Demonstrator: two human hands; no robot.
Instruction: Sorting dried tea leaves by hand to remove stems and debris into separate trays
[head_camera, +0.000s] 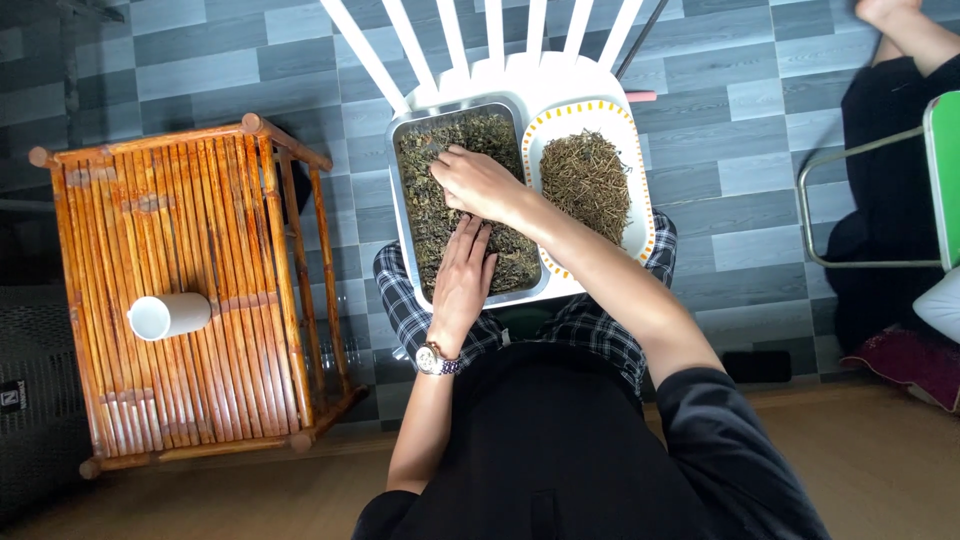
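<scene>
Left hand (463, 283) and right hand (478, 182) press dried leaves (425, 215) in metal tray (403, 215).

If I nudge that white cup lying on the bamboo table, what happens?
The white cup lies on its side, so it would probably roll. The bamboo table has slats running lengthwise, which might steer or slow it. It looks small, likely light.

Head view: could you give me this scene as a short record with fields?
left hand: flat on dried leaves in metal tray
right hand: in the leaves, fingers curled
plate: white, yellow-dotted rim, holds dry stems, right of tray
support: white chair
bamboo table: left, white cup lying on it
wristwatch: left wrist
</scene>
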